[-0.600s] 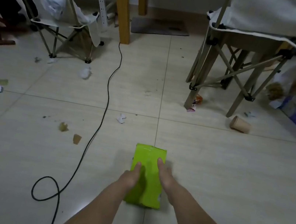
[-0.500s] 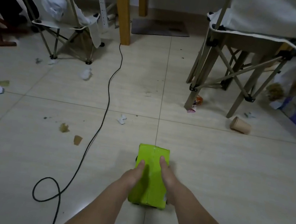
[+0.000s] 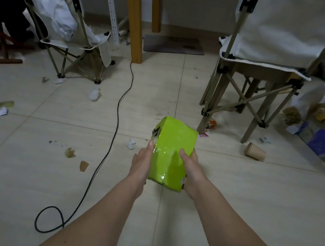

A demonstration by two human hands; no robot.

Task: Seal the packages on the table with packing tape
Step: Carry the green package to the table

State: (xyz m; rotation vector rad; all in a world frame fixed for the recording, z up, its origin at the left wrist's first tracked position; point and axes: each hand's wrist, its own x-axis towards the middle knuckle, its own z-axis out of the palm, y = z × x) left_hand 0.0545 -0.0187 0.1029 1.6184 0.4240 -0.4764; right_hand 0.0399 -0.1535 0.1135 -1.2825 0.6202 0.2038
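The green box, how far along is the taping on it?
Mostly done, it seems: the green box is covered in glossy tape across its top and near end. In hand: the left hand and right hand hold it by its sides. Left: a torn, ragged bit sticks out at its far left edge. No tape roll or other package is in view.

green package [image 3: 170, 154] gripped between left hand [image 3: 141, 163], right hand [image 3: 192, 171], tiled floor [image 3: 230, 197]

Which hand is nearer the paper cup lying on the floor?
Right. The right hand grips the green package on the side facing the paper cup; the left hand holds the package's far side.
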